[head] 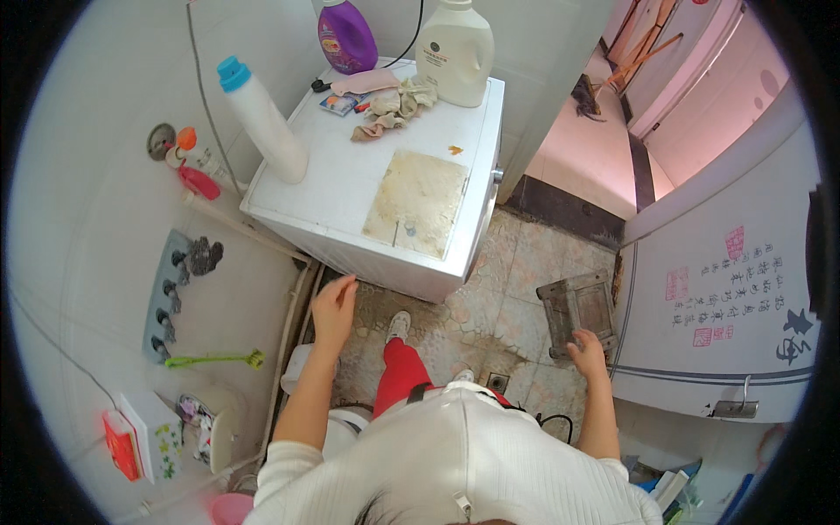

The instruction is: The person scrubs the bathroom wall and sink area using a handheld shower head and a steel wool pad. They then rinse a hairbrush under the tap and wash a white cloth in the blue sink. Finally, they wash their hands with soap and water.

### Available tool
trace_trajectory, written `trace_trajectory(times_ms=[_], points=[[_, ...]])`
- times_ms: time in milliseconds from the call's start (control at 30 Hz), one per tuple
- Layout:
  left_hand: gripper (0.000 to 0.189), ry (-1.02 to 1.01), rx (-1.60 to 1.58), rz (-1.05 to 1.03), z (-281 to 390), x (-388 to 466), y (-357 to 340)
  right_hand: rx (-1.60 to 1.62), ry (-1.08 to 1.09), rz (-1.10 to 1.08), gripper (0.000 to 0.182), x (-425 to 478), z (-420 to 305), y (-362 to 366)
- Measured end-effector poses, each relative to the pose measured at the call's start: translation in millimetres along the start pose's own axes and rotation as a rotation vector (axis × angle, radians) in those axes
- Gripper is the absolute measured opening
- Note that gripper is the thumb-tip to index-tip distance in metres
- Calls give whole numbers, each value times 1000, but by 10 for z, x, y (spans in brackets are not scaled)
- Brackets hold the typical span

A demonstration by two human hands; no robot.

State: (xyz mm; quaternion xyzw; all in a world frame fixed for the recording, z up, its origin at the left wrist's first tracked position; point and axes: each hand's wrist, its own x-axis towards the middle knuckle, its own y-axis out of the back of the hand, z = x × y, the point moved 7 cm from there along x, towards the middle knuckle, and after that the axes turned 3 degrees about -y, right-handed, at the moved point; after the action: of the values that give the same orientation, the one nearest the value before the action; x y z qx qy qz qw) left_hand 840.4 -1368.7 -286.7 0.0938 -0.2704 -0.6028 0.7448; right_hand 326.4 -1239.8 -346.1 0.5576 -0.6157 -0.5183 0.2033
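My left hand (335, 307) hangs in the air beside the near left corner of a white front-loading washing machine (328, 197). Its fingers are loosely bent, and I see nothing in them. My right hand (587, 354) is held out to the right with fingers apart and nothing in its grasp. From this view it overlaps the near edge of a small worn wooden stool (594, 302) on the tiled floor; whether it touches the stool I cannot tell. On the machine top stand a white bottle with a blue cap (269, 125), a purple detergent bottle (348, 39) and a cream detergent jug (455, 59).
Crumpled cloths (394, 108) and a stained square sheet (420, 203) lie on the machine. A doorway with a dark threshold (567, 210) opens ahead right. A white door (709, 308) bears writing. At left, a wall rack (164, 295), a green brush (216, 360) and a waste bin (223, 426).
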Motion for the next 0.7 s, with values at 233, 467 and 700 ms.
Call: trace_trajectory(times_ms=[233, 467, 700], points=[[11, -204, 10, -88, 147, 1989, -534, 27, -415, 80, 38, -559, 142, -297], [45, -543, 533, -217, 86, 3322, -1500, 41, -482, 208, 35, -970, -39, -626], [57, -509, 809, -641, -40, 3838, -2045, 144, -511, 162, 37, -946, -477, -654]])
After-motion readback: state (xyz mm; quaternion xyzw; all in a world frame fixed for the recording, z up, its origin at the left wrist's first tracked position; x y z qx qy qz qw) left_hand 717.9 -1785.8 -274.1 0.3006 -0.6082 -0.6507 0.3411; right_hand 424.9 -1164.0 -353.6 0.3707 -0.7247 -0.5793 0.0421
